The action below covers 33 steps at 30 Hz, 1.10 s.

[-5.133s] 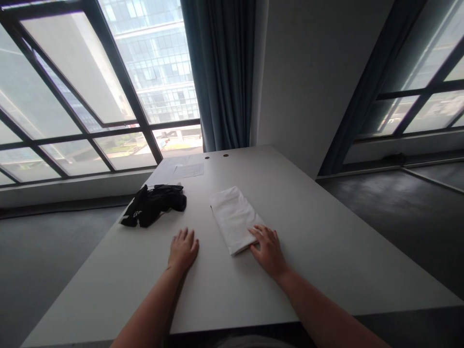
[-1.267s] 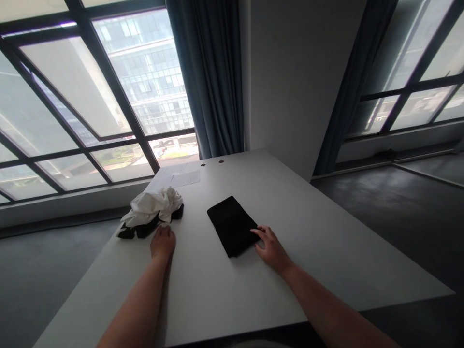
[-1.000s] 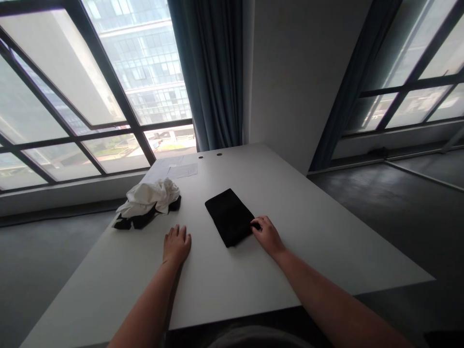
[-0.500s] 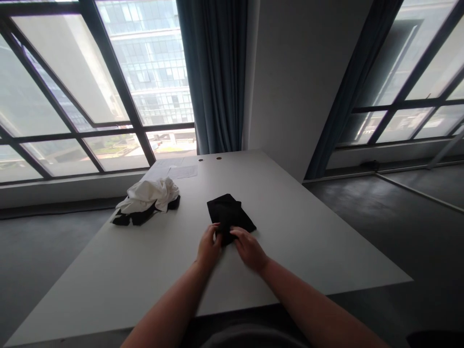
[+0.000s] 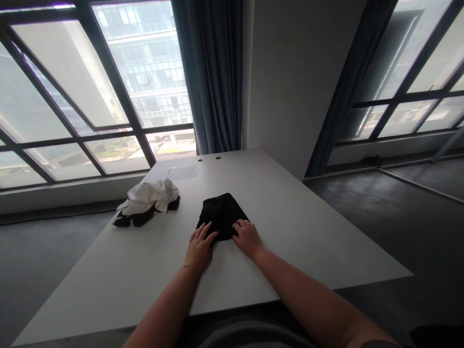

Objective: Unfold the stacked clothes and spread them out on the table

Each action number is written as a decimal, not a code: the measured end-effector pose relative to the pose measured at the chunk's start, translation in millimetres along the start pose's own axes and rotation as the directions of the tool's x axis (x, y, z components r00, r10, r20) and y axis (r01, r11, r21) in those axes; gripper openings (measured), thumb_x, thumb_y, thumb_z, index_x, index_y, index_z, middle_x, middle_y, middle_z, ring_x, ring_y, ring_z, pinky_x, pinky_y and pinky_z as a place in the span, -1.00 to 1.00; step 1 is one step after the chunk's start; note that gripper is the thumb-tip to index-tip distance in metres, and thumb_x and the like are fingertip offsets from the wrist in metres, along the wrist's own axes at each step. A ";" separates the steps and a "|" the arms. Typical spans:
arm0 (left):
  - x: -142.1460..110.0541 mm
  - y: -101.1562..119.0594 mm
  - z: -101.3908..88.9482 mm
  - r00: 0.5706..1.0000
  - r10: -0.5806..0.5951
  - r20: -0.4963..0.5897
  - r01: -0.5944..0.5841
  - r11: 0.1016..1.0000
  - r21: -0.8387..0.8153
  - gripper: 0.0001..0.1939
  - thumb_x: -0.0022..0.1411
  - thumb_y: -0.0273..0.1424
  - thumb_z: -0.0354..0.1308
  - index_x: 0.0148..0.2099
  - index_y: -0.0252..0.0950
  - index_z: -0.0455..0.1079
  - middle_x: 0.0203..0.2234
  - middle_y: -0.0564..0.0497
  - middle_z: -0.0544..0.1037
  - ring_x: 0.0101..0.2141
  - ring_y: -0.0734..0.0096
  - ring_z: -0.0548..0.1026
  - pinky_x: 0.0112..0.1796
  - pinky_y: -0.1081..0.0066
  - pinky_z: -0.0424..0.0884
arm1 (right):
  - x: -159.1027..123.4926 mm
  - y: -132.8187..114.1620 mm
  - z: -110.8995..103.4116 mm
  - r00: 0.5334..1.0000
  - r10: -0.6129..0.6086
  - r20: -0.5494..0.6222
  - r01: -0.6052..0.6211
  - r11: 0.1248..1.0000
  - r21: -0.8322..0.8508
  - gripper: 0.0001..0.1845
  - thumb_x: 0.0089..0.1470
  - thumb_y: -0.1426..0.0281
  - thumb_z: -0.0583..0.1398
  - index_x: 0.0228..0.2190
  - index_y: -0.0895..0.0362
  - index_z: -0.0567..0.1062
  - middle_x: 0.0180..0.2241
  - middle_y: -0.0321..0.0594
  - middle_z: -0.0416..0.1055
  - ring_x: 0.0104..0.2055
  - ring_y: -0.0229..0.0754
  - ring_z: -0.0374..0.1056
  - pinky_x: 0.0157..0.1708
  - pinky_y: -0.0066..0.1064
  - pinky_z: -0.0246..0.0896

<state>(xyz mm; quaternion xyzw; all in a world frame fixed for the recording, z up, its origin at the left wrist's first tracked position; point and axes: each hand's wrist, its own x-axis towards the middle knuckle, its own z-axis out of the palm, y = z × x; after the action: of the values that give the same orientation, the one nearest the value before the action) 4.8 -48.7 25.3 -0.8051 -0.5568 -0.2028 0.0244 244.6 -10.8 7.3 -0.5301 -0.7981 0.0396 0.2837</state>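
A black cloth [image 5: 221, 216], partly unfolded, lies in the middle of the white table [image 5: 290, 232]. My left hand [image 5: 198, 247] rests flat at its near left corner with the fingers stretched out and their tips on the fabric. My right hand [image 5: 247, 237] presses on the near right corner with the fingers lying on the cloth. Neither hand lifts the cloth off the table.
A crumpled white cloth [image 5: 150, 195] lies on top of a black garment [image 5: 132, 220] near the table's left edge. Sheets of paper [image 5: 177, 172] lie at the far end by two cable holes. Large windows and a blue curtain [image 5: 210, 72] stand behind.
Both hands moved apart along the near edge of the black cloth, and the cloth has spread wider. Earlier the left hand came over from the table's left side to the cloth.
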 end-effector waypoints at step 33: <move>-3.6 -72.3 -15.7 0.753 -0.648 -0.115 0.658 0.743 0.119 -0.44 0.36 -0.24 0.04 0.37 -0.11 0.27 0.26 -0.27 0.37 0.14 -0.18 0.44 0.05 -0.08 0.42 | 15.8 109.7 -7.0 0.968 0.220 -0.118 -0.236 0.961 -0.142 -0.50 0.24 0.22 0.21 0.18 0.04 0.49 0.19 0.03 0.36 0.17 0.17 0.26 0.14 0.00 0.18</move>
<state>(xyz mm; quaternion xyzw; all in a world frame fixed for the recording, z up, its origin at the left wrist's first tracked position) -66.6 -28.7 24.9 -0.5477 -0.8160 -0.1819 0.0318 334.0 49.0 -20.3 -0.6404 -0.7168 -0.0170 0.2753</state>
